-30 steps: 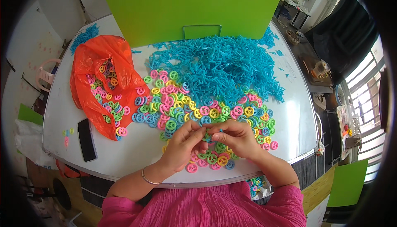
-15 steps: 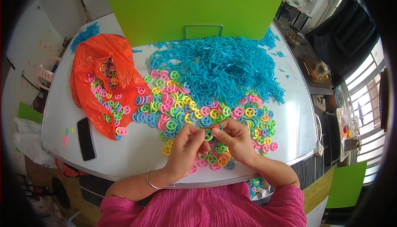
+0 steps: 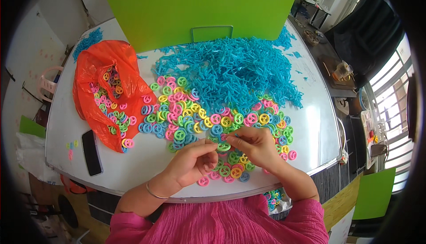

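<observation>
Near the front edge of the table, my left hand (image 3: 194,160) pinches a small green plastic wheel (image 3: 223,147) between thumb and fingertips. The wheel is tilted, so its face shows at a slant. My right hand (image 3: 254,148) is closed just beside it, thumb and forefinger pressed together around a thin blue plastic stick (image 3: 236,135), mostly hidden by the fingers. Whether the stick touches the wheel I cannot tell. Loose wheels in pink, yellow, green and blue (image 3: 224,171) lie under and around both hands.
A large heap of blue plastic sticks (image 3: 230,71) lies beyond the wheels, before a green panel (image 3: 199,8). At left stand an open red plastic bag (image 3: 106,51) holding more wheels and a black phone (image 3: 92,153). The white table's curved front edge (image 3: 195,198) runs below my forearms.
The green wheel has tipped from nearly face-on to a flatter slant. My left hand has shifted slightly left and down, and the whole view has moved a little.
</observation>
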`<state>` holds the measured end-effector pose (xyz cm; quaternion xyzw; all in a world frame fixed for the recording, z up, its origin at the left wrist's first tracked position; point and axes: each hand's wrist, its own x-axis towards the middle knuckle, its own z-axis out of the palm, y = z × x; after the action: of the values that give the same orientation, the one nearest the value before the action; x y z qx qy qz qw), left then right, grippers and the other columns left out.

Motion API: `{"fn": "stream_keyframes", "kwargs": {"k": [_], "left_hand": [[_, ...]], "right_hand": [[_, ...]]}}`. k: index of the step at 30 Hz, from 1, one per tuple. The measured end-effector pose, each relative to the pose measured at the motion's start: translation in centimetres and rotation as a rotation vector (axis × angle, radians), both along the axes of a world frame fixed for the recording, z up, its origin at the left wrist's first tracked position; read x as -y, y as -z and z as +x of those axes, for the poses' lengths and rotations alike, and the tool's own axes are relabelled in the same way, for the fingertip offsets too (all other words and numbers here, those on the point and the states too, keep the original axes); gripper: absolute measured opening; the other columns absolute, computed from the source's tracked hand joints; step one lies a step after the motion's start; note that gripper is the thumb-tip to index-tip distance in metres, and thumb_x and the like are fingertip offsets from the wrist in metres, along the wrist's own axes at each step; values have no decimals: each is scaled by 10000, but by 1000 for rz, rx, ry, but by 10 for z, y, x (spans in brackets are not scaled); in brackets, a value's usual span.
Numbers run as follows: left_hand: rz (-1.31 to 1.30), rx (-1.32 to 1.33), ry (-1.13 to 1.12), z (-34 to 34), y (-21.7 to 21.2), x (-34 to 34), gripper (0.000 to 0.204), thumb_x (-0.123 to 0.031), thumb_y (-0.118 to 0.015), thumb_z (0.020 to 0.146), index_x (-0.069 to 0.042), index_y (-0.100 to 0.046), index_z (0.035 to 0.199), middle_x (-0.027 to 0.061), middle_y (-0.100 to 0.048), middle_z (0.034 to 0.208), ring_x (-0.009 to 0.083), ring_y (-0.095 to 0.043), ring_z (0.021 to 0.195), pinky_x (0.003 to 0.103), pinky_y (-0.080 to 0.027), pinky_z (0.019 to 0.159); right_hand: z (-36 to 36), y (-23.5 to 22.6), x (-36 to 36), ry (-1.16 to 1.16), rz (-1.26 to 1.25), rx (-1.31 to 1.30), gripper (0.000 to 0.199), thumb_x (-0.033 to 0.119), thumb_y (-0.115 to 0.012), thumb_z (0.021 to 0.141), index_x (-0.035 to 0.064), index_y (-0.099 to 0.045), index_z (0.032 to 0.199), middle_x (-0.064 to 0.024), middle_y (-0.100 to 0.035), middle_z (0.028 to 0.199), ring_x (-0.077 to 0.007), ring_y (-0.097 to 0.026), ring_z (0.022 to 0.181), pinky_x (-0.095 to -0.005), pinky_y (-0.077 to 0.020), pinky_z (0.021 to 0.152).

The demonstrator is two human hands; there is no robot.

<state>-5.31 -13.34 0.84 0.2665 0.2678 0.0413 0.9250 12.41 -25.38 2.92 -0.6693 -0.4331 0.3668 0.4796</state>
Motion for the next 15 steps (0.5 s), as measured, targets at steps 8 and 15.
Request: {"fn": "stream_keyframes", "kwargs": {"k": [8, 15], "left_hand": [[458, 7, -165, 6, -16, 6, 164, -185, -608, 950, -43, -592, 1031, 50, -619, 829, 118, -592, 667, 234, -475, 616], [1224, 64, -224, 4, -2, 11, 403, -85, -790, 776, -15, -622, 1136, 67, -645, 908, 131, -677, 744, 257, -538, 631]], "right_hand": [[0, 10, -6, 36, 56, -420, 164, 105, -641, 927, -28, -669, 1019, -72, -694, 891, -100, -644, 812, -247, -518, 713], [-3, 13, -1, -45, 190, -300, 175, 61, -644, 910, -14, -666, 1067, -66, -696, 999, -124, -644, 936, -261, -527, 817]]}}
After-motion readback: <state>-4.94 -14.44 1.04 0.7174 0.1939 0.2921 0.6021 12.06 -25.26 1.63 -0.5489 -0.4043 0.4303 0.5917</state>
